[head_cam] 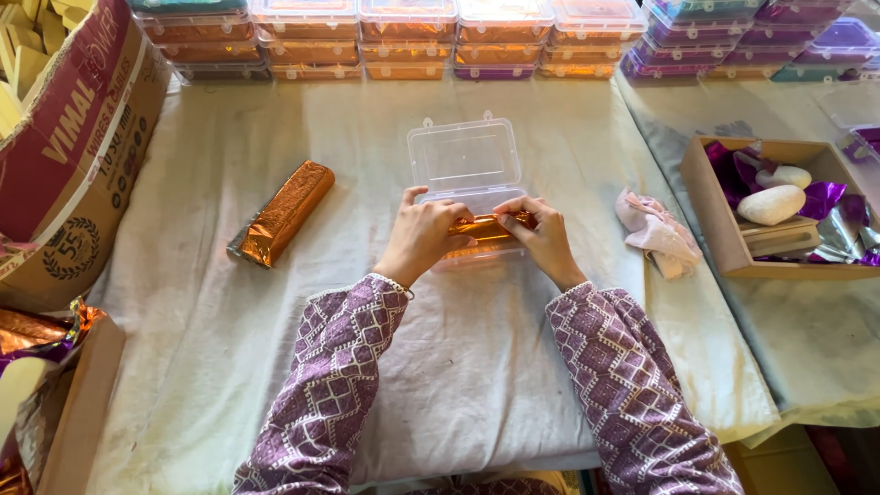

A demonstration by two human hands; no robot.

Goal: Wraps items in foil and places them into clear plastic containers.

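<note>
Gripping a copper foil-wrapped bar (486, 226) from both ends, left hand (423, 234) & right hand (541, 234) are closed on it, holding it w/ fingertips over the open clear plastic box (466, 165) at table centre. Second wrapped bar (282, 213) lies at 9 o'clock, crumpled pink cloth (656, 232) at 3.
</note>
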